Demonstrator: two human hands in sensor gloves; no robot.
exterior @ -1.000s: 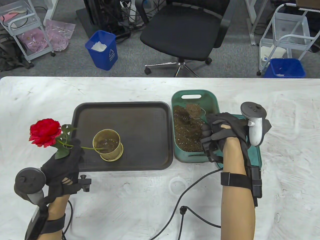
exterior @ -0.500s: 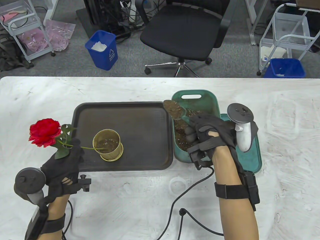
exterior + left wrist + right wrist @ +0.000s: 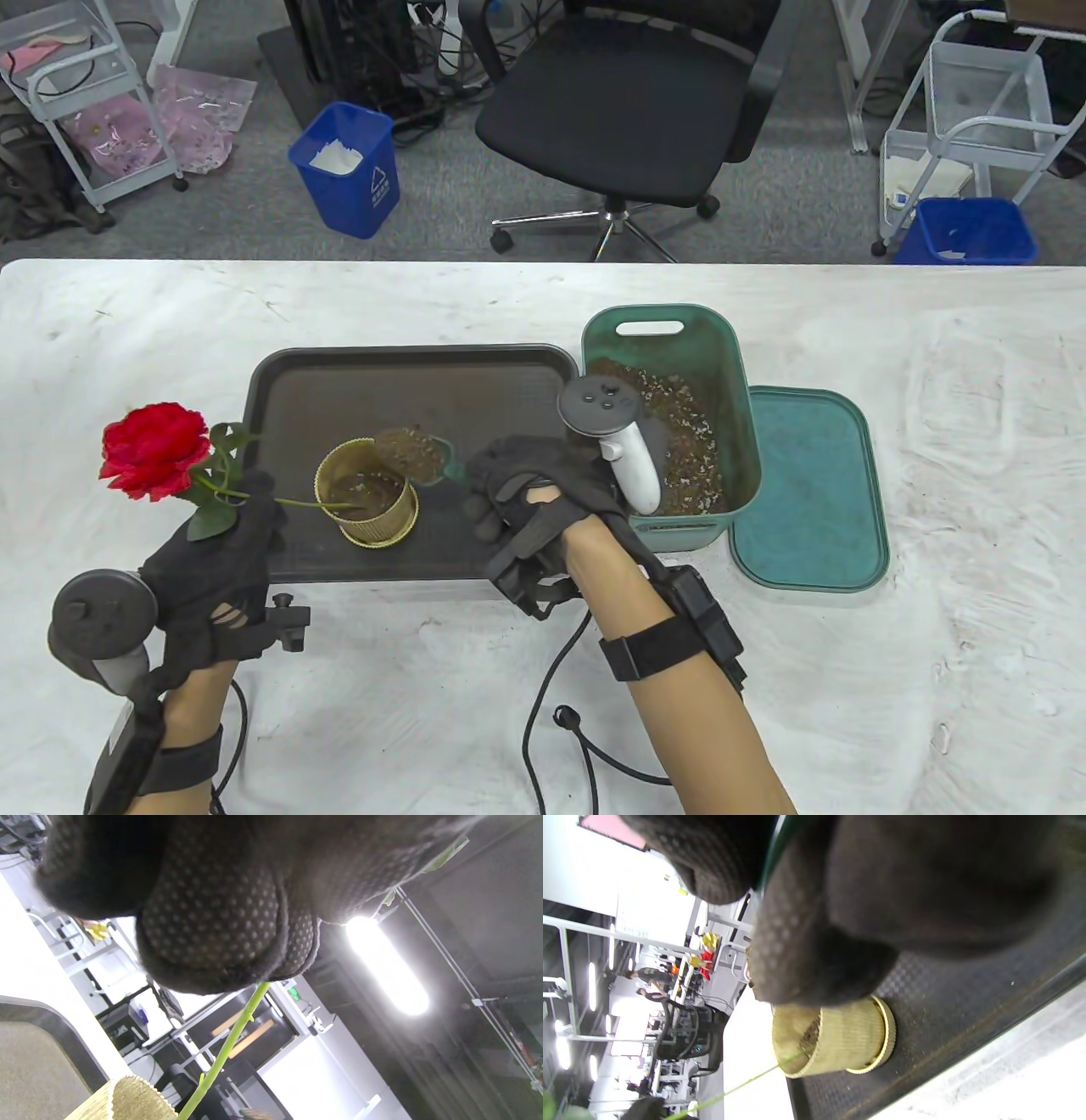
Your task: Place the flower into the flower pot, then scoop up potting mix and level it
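Table view: left hand (image 3: 222, 560) grips red rose (image 3: 155, 449), stem in gold flower pot (image 3: 366, 492). Right hand (image 3: 534, 501) grips green trowel (image 3: 417, 454), heaped with potting mix, at pot's rim.

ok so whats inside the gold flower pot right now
The flower pot holds a shallow layer of potting mix and the lower end of the flower stem, which leans out over its left rim. Where the stem tip sits in the mix cannot be seen.

Left hand (image 3: 222, 556) in black sensor glove, at seven o'clock, fingers curled, pinching a thin green stem. Right hand (image 3: 530, 488) at centre, forearm extending towards five o'clock, fingers curled round a green handle.
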